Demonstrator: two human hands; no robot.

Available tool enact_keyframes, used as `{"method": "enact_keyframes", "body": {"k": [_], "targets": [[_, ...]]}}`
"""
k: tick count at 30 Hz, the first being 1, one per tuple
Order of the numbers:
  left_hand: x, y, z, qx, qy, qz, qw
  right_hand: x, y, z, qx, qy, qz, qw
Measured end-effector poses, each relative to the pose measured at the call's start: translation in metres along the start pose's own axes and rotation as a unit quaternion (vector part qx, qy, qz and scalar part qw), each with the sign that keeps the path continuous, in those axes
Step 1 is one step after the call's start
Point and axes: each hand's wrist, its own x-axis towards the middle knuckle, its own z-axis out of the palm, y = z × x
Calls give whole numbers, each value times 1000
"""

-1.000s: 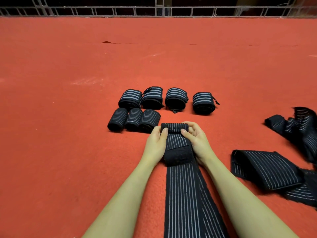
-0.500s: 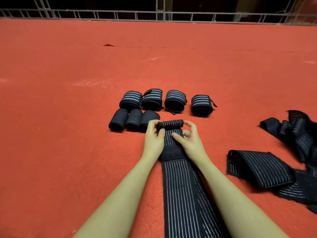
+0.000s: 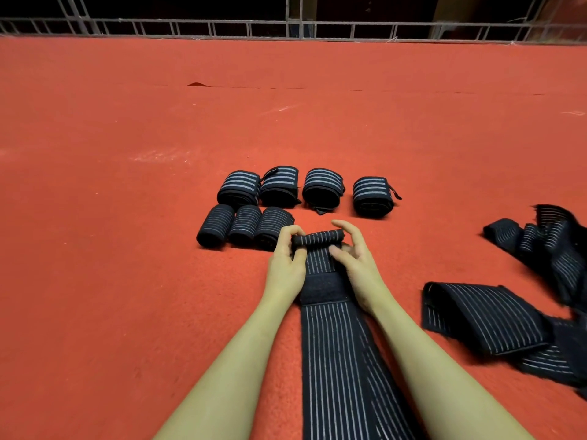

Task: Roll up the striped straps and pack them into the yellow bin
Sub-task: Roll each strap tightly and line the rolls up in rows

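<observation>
At frame centre, the left hand (image 3: 286, 265) and right hand (image 3: 355, 265) pinch the small rolled end of a striped strap (image 3: 336, 360) lying flat on the red carpet (image 3: 127, 281). Seven rolled straps (image 3: 279, 198) sit just above; loose straps (image 3: 495, 315) lie at right.

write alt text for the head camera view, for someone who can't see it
Two bare hands, left hand and right hand, roll the far end of a long striped strap on a red carpet. Seven rolled straps sit beyond in two rows; unrolled straps lie at right.
</observation>
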Motion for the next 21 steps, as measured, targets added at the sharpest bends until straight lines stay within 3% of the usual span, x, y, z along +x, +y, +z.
{"method": "enact_keyframes", "body": {"k": [5, 8, 14, 17, 21], "targets": [[1, 2, -3, -41, 3, -16, 999, 2, -1, 4, -70, 35, -12, 997], [2, 3, -4, -72, -11, -26, 997, 1, -3, 5, -56, 28, -16, 998], [5, -7, -1, -31, 31, -69, 997, 1, 0, 3, -50, 22, -22, 998], [6, -6, -3, -32, 65, -64, 995, 1, 2, 5, -13, 25, 15, 999], [4, -1, -2, 24, 45, -33, 998, 3, 2, 7, -37, 28, 23, 999]]}}
